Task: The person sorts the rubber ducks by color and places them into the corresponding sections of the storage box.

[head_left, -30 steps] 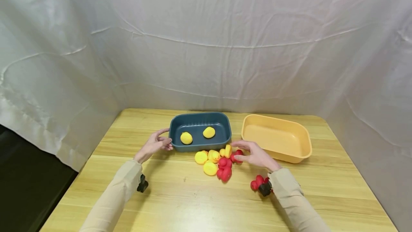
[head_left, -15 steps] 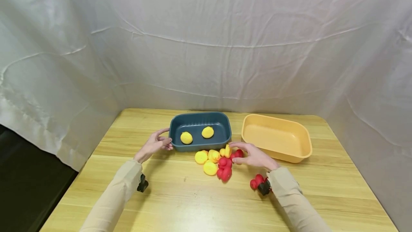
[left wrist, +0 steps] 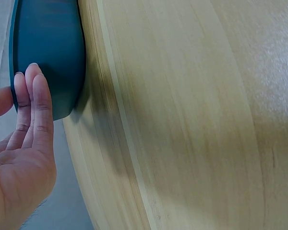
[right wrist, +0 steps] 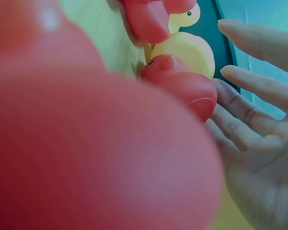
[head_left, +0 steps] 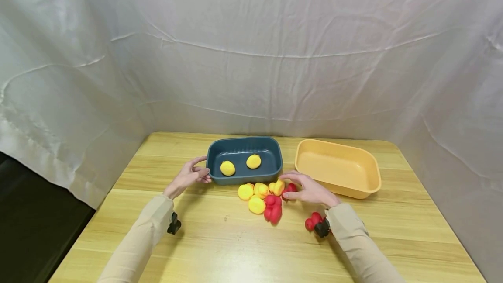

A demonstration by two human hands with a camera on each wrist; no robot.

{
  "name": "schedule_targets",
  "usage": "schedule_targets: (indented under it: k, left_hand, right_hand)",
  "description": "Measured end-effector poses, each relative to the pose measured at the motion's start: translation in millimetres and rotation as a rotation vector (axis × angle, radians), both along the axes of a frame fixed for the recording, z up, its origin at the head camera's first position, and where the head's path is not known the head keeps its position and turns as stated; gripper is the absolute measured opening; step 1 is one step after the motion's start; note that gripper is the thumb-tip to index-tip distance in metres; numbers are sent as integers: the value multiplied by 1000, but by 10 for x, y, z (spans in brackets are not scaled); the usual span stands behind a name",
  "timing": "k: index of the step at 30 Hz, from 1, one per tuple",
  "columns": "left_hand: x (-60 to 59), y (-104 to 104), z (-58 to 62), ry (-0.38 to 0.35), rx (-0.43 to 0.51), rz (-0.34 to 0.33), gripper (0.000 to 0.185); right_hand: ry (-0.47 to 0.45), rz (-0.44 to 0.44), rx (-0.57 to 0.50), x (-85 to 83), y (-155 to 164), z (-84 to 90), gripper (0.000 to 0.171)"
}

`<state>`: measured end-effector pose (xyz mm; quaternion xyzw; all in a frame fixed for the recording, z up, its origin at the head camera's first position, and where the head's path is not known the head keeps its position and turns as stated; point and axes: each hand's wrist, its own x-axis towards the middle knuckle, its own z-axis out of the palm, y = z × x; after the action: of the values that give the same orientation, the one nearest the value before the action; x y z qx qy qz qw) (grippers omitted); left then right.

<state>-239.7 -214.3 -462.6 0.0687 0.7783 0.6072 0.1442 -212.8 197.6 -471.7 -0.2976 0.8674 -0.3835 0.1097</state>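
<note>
My left hand [head_left: 191, 174] lies with straight fingers [left wrist: 34, 110] flat against the left outer wall of a dark blue tub [head_left: 243, 139], thumb up near its rim. Two yellow ducks [head_left: 227, 168] lie inside the tub. In front of it sits a pile of yellow ducks [head_left: 245, 191] and red ducks [head_left: 273, 213]. My right hand [head_left: 308, 190] reaches into the pile's right side. Its spread, relaxed fingers [right wrist: 249, 129] touch a red duck [right wrist: 182, 86] that leans on a yellow duck [right wrist: 187, 52]. I see no closed grip.
An empty orange tub [head_left: 338, 183] stands right of the blue one, just behind my right hand. Another red duck [head_left: 312, 222] lies by my right wrist and fills the near right wrist view as a red blur [right wrist: 86, 143]. White cloth surrounds the wooden table [head_left: 235, 248].
My right hand has slid a little left into the pile, nudging the red and yellow ducks at its fingertips. The left hand has stayed on the blue tub.
</note>
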Motion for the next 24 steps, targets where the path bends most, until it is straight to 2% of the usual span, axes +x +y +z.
schedule_targets:
  k: [6, 16, 24]
  left_hand:
    - [-7, -3, -9, -3, 7, 1, 66]
    - [-2, -5, -12, -2, -1, -2, 67]
    - [-1, -1, -9, 1, -5, 4, 67]
  right_hand:
    - [30, 12, 3, -10, -21, 2, 51]
    - [-52, 5, 10, -42, -24, -9, 54]
    - [-37, 31, 52, -49, -34, -8, 47]
